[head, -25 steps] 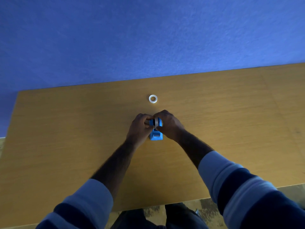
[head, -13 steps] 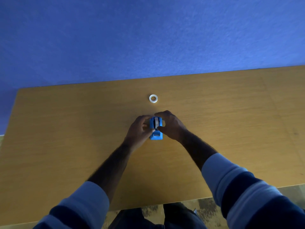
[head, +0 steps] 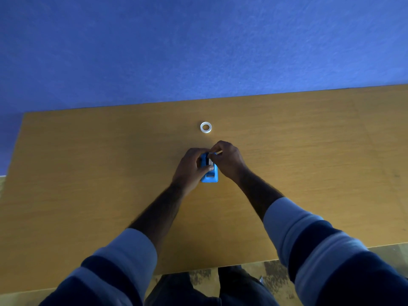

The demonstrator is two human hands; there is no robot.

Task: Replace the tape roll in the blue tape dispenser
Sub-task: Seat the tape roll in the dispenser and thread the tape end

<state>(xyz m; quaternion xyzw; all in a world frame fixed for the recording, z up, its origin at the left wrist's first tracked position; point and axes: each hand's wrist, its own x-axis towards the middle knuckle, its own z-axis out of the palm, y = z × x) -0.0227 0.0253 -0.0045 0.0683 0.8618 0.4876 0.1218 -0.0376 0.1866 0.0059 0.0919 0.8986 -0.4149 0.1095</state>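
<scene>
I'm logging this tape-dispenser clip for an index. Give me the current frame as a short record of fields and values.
surface: wooden table
dispenser: blue tape dispenser, standing on the table
left hand: gripping the dispenser's left side
right hand: fingertips pinching at the pale tape roll in the dispenser
loose item: white ring lying flat beyond the hands, untouched
roll seated: cannot tell

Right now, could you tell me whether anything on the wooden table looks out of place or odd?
Nothing stands out. The blue tape dispenser sits flat on the wooden table between both hands, and a small white ring lies flat just beyond it, apart.
</scene>
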